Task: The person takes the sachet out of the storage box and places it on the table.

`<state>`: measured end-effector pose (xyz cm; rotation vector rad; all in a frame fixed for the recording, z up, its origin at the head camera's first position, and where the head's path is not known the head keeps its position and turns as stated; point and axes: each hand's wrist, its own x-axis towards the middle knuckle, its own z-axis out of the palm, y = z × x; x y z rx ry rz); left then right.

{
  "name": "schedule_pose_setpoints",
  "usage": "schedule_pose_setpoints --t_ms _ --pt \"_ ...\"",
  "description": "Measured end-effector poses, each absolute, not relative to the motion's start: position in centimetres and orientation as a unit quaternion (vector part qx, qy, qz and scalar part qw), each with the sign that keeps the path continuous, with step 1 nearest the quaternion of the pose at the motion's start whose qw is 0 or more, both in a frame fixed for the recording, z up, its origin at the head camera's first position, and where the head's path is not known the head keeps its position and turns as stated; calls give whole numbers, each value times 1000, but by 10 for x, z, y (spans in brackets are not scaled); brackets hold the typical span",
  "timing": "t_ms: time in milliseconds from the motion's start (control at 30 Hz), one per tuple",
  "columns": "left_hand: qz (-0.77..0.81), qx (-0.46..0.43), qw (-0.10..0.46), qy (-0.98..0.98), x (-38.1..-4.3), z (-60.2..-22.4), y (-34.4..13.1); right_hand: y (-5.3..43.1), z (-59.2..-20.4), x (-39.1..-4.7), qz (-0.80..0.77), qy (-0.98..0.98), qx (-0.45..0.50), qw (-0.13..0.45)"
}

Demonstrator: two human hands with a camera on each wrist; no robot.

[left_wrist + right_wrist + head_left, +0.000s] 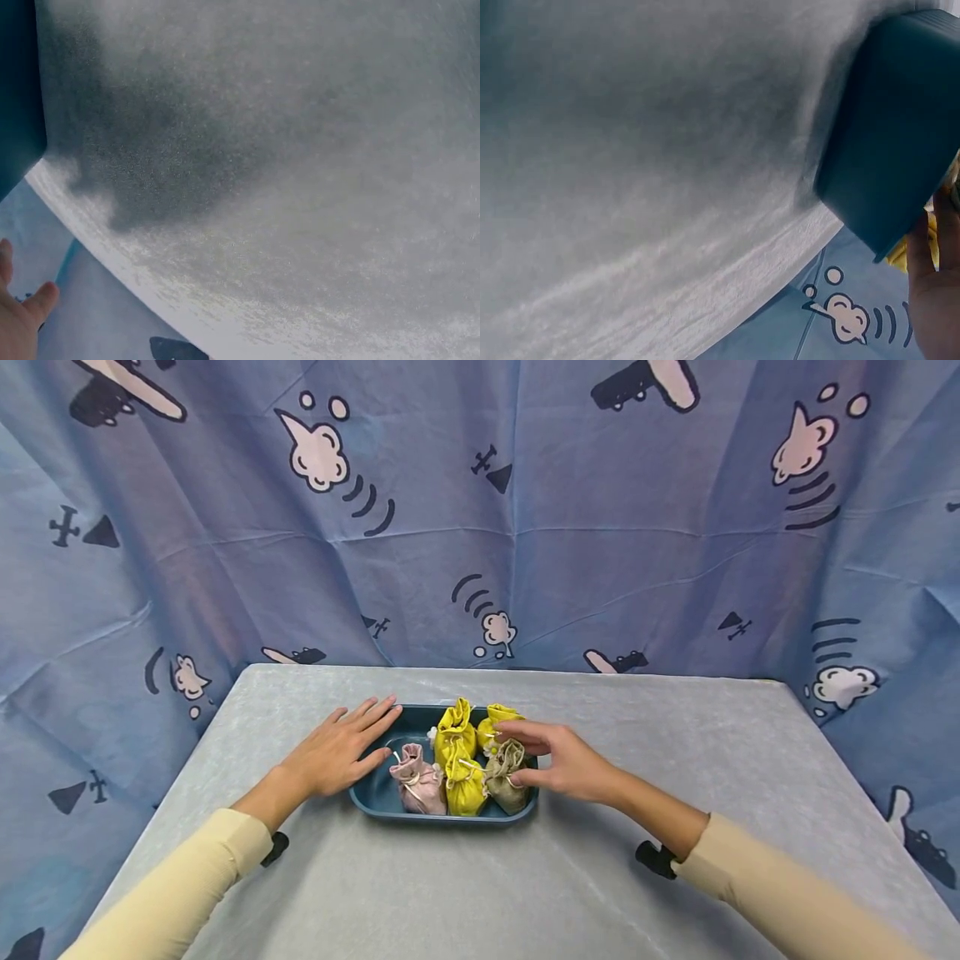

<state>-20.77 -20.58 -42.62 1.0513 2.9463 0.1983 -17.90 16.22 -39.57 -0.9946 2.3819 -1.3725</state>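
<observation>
A dark teal tray (442, 817) holds several small drawstring pouches. Inside it stand a pink pouch (422, 787), a yellow pouch (465, 785) at the front, another yellow pouch (454, 731) behind it and a third yellow pouch (497, 720) at the back right. My left hand (337, 752) rests at the tray's left end, fingers spread and straight, thumb reaching over the rim toward the pink pouch. At the right end my right hand (566, 760) holds an olive-green pouch (504, 781) between thumb and fingers, overlapping the back yellow pouch.
The tray stands on a table with a pale grey cover (465, 885). A blue curtain (420, 527) printed with planes and clouds hangs behind the table and along both sides. Each wrist wears a black device, such as the right wrist camera (656, 859).
</observation>
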Motion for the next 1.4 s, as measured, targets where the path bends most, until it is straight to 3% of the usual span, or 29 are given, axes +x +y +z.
schedule_pose_setpoints --t_ms 633,1400 --pt "66 327 12 942 -207 -425 -205 156 -401 -178 -461 825 -320 72" --pt "64 322 12 944 -207 -427 -205 154 -379 -176 -462 819 -339 35"
